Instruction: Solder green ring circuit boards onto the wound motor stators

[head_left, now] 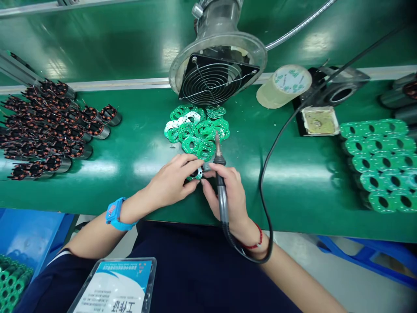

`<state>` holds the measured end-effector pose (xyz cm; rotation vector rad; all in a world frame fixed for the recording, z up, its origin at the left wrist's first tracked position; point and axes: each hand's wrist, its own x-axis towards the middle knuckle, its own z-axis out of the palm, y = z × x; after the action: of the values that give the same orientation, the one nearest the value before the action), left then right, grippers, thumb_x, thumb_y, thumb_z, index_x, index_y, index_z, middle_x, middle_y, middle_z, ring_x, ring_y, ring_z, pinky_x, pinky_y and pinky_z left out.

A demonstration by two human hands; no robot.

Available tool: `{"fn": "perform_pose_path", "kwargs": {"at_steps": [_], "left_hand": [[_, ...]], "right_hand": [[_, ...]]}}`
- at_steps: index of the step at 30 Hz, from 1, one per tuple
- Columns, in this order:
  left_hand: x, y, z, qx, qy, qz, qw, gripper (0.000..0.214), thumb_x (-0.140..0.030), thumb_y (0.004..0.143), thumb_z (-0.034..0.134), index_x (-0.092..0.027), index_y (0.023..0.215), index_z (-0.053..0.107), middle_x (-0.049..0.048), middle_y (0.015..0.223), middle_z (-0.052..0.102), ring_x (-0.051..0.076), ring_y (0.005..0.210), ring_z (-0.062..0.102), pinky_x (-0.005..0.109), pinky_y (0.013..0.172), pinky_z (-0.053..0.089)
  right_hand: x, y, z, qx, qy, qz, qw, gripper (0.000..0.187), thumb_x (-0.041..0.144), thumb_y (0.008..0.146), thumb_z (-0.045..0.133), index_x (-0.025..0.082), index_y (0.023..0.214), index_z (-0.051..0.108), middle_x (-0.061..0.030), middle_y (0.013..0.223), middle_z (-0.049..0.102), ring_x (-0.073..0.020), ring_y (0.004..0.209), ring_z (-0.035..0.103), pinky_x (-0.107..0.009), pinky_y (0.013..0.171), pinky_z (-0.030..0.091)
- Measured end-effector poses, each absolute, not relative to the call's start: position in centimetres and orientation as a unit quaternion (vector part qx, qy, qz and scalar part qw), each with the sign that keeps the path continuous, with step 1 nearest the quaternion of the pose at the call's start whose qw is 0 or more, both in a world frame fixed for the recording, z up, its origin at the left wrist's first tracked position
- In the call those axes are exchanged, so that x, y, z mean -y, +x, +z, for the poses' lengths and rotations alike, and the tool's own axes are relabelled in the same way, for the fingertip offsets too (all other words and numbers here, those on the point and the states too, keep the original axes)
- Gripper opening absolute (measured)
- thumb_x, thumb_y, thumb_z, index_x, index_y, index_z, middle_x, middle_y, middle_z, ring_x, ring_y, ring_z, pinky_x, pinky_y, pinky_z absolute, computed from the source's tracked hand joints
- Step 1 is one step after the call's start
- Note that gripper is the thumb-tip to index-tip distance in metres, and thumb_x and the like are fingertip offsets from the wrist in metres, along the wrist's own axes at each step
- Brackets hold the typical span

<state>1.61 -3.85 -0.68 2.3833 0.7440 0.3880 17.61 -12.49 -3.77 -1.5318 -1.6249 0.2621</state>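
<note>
One small ring-topped part (196, 174) is sitting close to the front edge of the worktop (302, 187); your left hand (169, 180) is pinching it, narrow grip. Your right hand (233, 191) is holding a soldering iron (223, 200), tip pointing toward the back edge; whether its fingertips are touching the part isn't showing clearly. Just beyond, loose green boards (190, 145) are lying heaped. Copper-wound parts (78, 130) are crowding the left end, green-topped rows (378, 180) the right. Tape roll (270, 93) and fan (215, 82) are occupying the back edge.
</note>
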Motion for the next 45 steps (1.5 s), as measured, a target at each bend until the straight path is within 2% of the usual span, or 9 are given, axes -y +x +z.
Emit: {"fn": "perform_pose_path", "kwargs": {"at_steps": [7,12,15,19,24,30,39,42,45], "left_hand": [[3.3,1.6,-1.8,-0.277,0.886,0.171,0.329,0.057,-0.020,0.089,0.056,-0.017,0.140,0.032,0.0154,0.132,0.055,0.027,0.122,0.054,0.043,0.100,0.049],[2.4,0.4,-1.6,-0.261,0.896,0.146,0.328,0.075,-0.026,0.086,0.063,-0.015,0.146,0.020,0.0193,0.141,0.045,0.029,0.129,0.045,0.047,0.105,0.043],[1.7,-0.9,-1.0,-0.287,0.906,0.100,0.293,0.054,-0.028,0.085,0.065,-0.014,0.132,0.041,0.0164,0.126,0.054,0.030,0.115,0.050,0.048,0.097,0.045],[1.0,-1.9,-0.4,-0.301,0.892,0.103,0.320,0.008,-0.015,0.088,0.051,-0.017,0.093,0.057,0.0051,0.091,0.062,0.020,0.088,0.056,0.037,0.083,0.046],[1.2,-0.8,-0.8,-0.368,0.755,0.191,0.509,0.003,-0.018,0.083,0.055,-0.017,0.082,0.058,-0.0011,0.075,0.059,0.011,0.067,0.052,0.024,0.064,0.042],[1.5,0.4,-1.5,-0.399,0.623,0.208,0.639,0.013,-0.026,0.080,0.060,-0.016,0.076,0.054,-0.0035,0.067,0.051,0.008,0.060,0.044,0.022,0.058,0.036],[1.8,0.5,-1.6,-0.453,0.623,0.215,0.600,0.008,-0.013,0.078,0.048,-0.018,0.072,0.047,-0.0061,0.061,0.046,0.008,0.054,0.045,0.022,0.054,0.035],[1.8,0.5,-2.0,-0.458,0.626,0.206,0.596,0.008,-0.014,0.078,0.047,-0.018,0.072,0.045,-0.0057,0.061,0.049,0.008,0.053,0.047,0.022,0.052,0.036],[1.6,0.5,-2.1,-0.467,0.632,0.191,0.589,0.008,-0.014,0.078,0.045,-0.018,0.071,0.044,-0.0050,0.062,0.050,0.008,0.054,0.050,0.023,0.053,0.037]], "right_hand": [[12.2,17.6,-3.4,0.662,-0.601,0.094,0.438,0.043,0.013,0.088,0.058,0.028,0.126,0.045,-0.0001,0.085,0.068,-0.0215,0.081,0.059,-0.038,0.075,0.047],[10.9,18.3,-2.3,0.706,-0.569,0.122,0.404,0.051,0.020,0.085,0.063,0.026,0.131,0.041,-0.0102,0.120,0.062,-0.0279,0.105,0.058,-0.045,0.084,0.050],[9.7,18.6,-1.7,0.749,-0.532,0.181,0.352,0.046,0.017,0.087,0.060,0.024,0.129,0.043,-0.0101,0.122,0.062,-0.0266,0.107,0.060,-0.044,0.088,0.051],[8.6,18.4,-2.0,0.744,-0.534,0.182,0.359,0.037,0.022,0.088,0.061,0.024,0.123,0.047,-0.0075,0.108,0.066,-0.0246,0.097,0.062,-0.041,0.083,0.054],[8.5,17.5,-2.9,0.737,-0.548,0.122,0.375,0.043,0.031,0.088,0.064,0.024,0.126,0.046,-0.0101,0.109,0.067,-0.0265,0.091,0.062,-0.043,0.077,0.053],[8.9,17.3,-2.4,0.770,-0.489,0.074,0.403,0.045,0.019,0.088,0.059,0.027,0.129,0.045,-0.0084,0.122,0.067,-0.0274,0.113,0.060,-0.046,0.089,0.049],[9.6,17.6,-2.4,0.696,-0.523,0.123,0.476,0.032,0.021,0.092,0.056,0.028,0.123,0.054,-0.0018,0.088,0.075,-0.0220,0.084,0.071,-0.044,0.084,0.054],[10.3,17.9,-2.8,0.610,-0.542,0.154,0.557,0.028,0.030,0.093,0.056,0.027,0.121,0.059,-0.0017,0.080,0.072,-0.0205,0.068,0.069,-0.039,0.065,0.056],[10.7,18.2,-3.0,0.533,-0.539,0.188,0.624,0.022,0.039,0.093,0.055,0.026,0.106,0.067,0.0006,0.071,0.066,-0.0139,0.047,0.059,-0.030,0.044,0.047]]}}
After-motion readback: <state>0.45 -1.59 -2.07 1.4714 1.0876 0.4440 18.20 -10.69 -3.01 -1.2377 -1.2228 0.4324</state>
